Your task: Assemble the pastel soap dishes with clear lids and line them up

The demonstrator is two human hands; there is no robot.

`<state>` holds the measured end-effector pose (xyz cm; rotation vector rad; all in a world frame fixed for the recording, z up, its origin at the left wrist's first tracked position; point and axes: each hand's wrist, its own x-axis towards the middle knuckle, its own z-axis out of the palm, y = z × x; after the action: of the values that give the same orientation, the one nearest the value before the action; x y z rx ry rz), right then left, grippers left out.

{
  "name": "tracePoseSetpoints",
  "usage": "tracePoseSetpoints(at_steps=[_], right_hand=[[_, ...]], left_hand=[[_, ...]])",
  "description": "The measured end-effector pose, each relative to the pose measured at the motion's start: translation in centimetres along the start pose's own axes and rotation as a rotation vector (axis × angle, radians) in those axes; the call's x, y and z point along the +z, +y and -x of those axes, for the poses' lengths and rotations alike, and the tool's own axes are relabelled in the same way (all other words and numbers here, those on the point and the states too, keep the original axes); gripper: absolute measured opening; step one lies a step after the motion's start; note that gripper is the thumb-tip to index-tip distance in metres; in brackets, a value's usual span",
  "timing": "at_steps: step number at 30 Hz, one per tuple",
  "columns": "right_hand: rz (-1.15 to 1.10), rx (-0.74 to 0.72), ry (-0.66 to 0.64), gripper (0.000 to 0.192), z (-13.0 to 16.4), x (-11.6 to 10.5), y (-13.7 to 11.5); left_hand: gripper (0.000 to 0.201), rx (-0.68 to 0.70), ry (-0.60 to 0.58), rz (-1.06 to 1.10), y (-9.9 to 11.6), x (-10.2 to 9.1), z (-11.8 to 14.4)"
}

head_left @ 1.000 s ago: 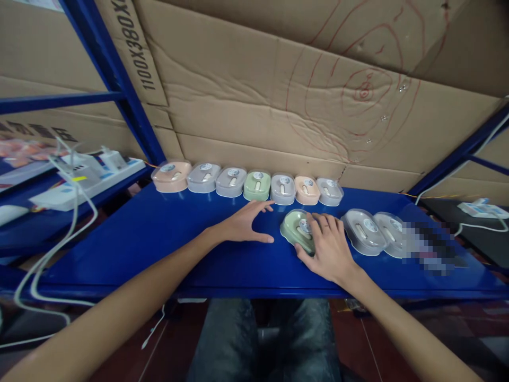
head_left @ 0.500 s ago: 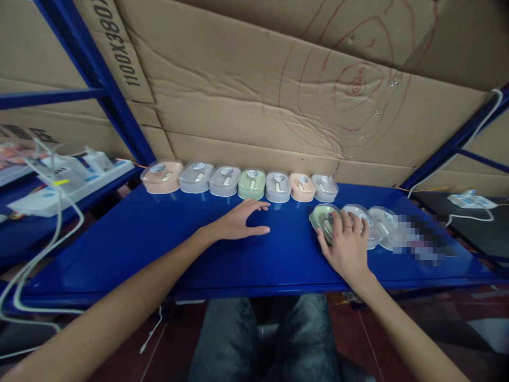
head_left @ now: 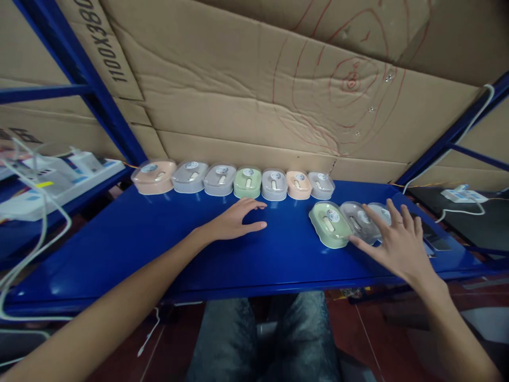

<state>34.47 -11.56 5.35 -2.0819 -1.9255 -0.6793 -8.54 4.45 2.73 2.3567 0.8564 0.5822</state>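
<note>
My left hand hovers over the blue tabletop with thumb and fingers apart, holding nothing. Just behind it is a green box with a clear lid and a round sticker, part of a back row that includes grey boxes and peach boxes. My right hand is spread over the front group at the right. Its thumb tip comes close to the front green box; whether it touches I cannot tell. Beside that stand a grey box and a pale box, both partly hidden by my fingers.
The blue tabletop backs onto a cardboard wall with red rings drawn on it. White power strips with cables stand at the left. Another power strip lies at the right. A dark flat object lies beyond my right hand.
My right hand has lifted off the front green box and moved right, its fingers spreading over the neighbouring boxes. My left hand keeps its pose. The view has shifted slightly.
</note>
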Motion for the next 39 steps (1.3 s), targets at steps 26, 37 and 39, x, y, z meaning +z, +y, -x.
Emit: tracePoseSetpoints(at_steps=[26, 37, 39], right_hand=[[-0.064, 0.228, -0.327, 0.077, -9.6, 7.5, 2.5], [-0.110, 0.216, -0.400, 0.080, -16.3, 9.6, 5.8], [-0.107, 0.210, -0.405, 0.078, -16.8, 9.7, 6.9]], left_hand=[[0.087, 0.409, -0.054, -0.376, 9.7, 10.3, -6.6], [0.084, 0.383, -0.052, -0.451, 10.7, 11.1, -7.2], [0.085, 0.388, -0.053, -0.487, 11.5, 11.6, -8.1]])
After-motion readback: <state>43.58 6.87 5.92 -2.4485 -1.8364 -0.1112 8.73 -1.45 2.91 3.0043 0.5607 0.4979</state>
